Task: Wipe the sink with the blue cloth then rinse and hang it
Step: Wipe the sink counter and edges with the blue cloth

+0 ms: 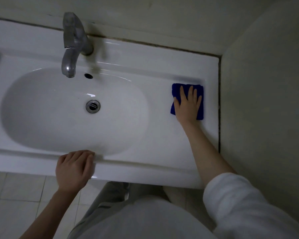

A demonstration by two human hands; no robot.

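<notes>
A white ceramic sink fills the view, with an oval basin and a metal drain at its middle. The folded blue cloth lies flat on the sink's right ledge near the side wall. My right hand presses on it with straight, spread fingers. My left hand rests on the sink's front rim, its fingers curled over the edge towards the basin.
A metal faucet stands at the back of the basin, above a small overflow hole. Walls close in behind and at the right. Pale floor tiles show below the sink's front edge.
</notes>
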